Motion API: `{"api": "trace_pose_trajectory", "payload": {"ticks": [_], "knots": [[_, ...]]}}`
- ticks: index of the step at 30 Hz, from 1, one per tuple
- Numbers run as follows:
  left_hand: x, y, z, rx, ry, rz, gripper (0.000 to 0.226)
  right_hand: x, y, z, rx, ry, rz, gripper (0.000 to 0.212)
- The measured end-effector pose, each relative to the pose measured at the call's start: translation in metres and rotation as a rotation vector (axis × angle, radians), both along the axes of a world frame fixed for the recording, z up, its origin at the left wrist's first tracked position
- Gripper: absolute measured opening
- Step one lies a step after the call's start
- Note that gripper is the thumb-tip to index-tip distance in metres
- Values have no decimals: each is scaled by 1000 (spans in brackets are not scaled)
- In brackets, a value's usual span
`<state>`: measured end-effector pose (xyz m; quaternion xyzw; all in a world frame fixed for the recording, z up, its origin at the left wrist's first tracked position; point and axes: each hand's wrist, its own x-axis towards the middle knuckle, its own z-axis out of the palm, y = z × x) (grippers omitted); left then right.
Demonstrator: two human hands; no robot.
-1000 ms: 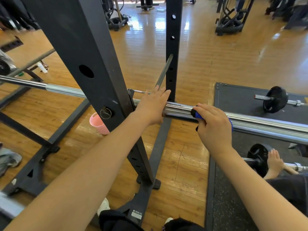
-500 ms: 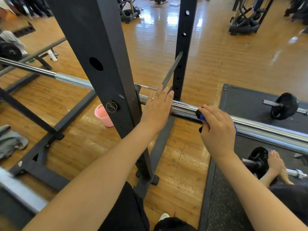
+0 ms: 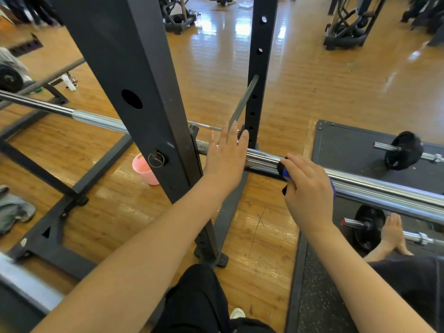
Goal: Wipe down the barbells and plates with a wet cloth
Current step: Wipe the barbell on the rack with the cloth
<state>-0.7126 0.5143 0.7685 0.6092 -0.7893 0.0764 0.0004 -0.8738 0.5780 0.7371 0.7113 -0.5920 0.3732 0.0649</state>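
A chrome barbell (image 3: 374, 186) lies across a black rack (image 3: 134, 92). The right hand (image 3: 308, 191) grips a blue cloth (image 3: 286, 173) on the barbell, right of the rack. The left hand (image 3: 227, 156), fingers straight, rests on the barbell beside the rack. A pink cup (image 3: 144, 169) stands behind the rack.

Rack upright (image 3: 134, 97): dark steel, round holes, stands on wooden floor (image 3: 312, 80).
Pink cup (image 3: 144, 169): on floor, just behind upright.
Grey cloth heap (image 3: 13, 211): floor, far left.
Black mat (image 3: 348, 145): right side.
Machines (image 3: 346, 25): background.
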Motion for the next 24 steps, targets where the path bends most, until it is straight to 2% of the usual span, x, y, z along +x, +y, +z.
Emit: {"api": "trace_pose_trajectory", "payload": {"ticks": [2,5,7,11,15,18,24], "knots": [[4,-2,-3,-15,-5,-47,94,-5,1,-4,-30,20,10,31],[7,-7,-2,17,45,-98,89,-6,2,-7,-34,9,-4,37],[8,-8,-2,30,89,-118,87,-4,3,-5,-29,-12,-30,32],[8,-8,-5,32,140,-115,85,6,-3,6,61,-85,-73,33],[9,-7,-7,-7,162,-127,84,6,-6,2,5,-9,-25,31],[11,-8,-6,3,152,-150,85,-3,-3,-6,-15,14,-14,38],[11,-9,-4,-2,107,-186,81,17,-10,2,0,-63,-107,30]]}}
